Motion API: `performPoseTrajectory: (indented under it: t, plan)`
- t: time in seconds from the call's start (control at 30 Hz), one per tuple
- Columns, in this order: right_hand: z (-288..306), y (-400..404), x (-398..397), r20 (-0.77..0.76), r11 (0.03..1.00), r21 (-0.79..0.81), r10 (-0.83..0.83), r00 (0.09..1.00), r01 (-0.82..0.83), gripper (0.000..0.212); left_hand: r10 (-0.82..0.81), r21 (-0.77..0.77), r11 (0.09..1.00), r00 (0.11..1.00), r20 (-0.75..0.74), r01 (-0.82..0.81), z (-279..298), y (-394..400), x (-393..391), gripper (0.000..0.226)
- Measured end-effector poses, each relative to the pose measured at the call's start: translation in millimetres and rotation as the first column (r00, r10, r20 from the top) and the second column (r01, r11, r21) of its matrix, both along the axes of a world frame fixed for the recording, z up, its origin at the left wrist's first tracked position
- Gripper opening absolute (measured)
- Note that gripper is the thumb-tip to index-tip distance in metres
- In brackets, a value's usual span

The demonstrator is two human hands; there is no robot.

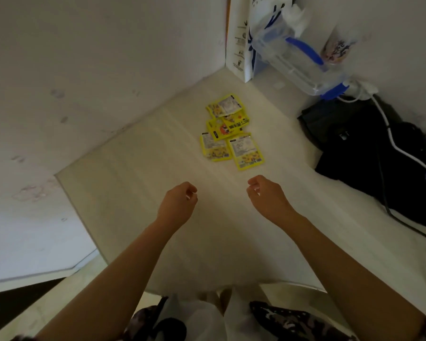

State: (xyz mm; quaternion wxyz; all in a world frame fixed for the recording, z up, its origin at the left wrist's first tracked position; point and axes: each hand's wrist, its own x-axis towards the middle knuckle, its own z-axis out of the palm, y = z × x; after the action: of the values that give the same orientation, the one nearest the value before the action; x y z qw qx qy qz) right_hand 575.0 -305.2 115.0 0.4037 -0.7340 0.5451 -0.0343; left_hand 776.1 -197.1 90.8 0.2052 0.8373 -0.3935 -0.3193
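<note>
While both forearms are stretched over pale tabletop [138,168], left hand [180,201] and right hand [266,193] are held apart, fingers loosely curled, nothing gripped. Yellow packets [228,130] (several, overlapping) are clustered flat beyond both hands, slightly nearer right one, untouched. Black bag [367,156] is seen far right.

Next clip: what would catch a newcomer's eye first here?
The yellow packets stand out, clustered and partly overlapping in the middle of the pale table. Nearer the camera, the left hand and right hand hover with loosely curled fingers, holding nothing. At the back right a clear container with a blue handle sits tilted, with a black bag in front of it.
</note>
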Motion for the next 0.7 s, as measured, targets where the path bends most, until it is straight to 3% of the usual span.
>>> performPoseTrajectory:
  t: [0.37,0.7]
  plan:
    - [-21,-87,44,-0.072,0.999,-0.030,-0.030,0.997,0.028,0.027,0.179,0.075,0.982,0.976,-0.125,-0.171,-14,-113,34,0.034]
    - [-44,-146,66,-0.274,0.997,-0.001,-0.077,0.959,0.080,0.058,0.289,0.166,0.939,0.953,0.092,-0.301,-35,-179,11,0.077]
